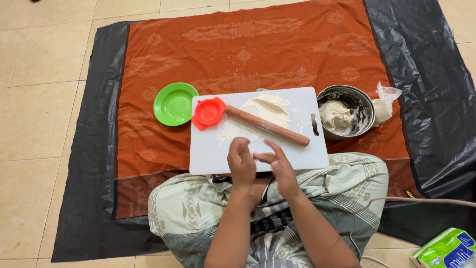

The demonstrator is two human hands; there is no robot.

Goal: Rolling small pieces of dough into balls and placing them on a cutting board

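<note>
From the head camera, looking straight down, the person sat cross-legged on a tiled floor [34,114] at the near edge of an orange patterned cloth [277,54] laid over a black plastic sheet [426,89]. The left hand [241,163] and the right hand [280,166] were held together just over the near edge of a white cutting board [210,154], above the lap. The left hand's fingers were curled inward and the right hand's fingers were partly stretched toward them, fingertips meeting; whether anything was pinched between them could not be told.

On the board, a wooden rolling pin [267,126] lay diagonally from the far left toward the right edge, across a flattened sheet of dough [270,106] with loose flour [228,133] around it. A red round dumpling press [208,113] sat on the board's far left corner, touching the pin's end. A green plastic plate [173,103] lay on the cloth just beside the board's left edge. A metal bowl [366,106] holding a lump of dough stood against the board's right edge, and a clear plastic bag [384,101] with white contents lay just beyond the bowl. At the lower right corner of the view, on the floor, lay a green, white and blue soft package [444,250], well apart from the board, with a thin cable [421,200] running near it.
</note>
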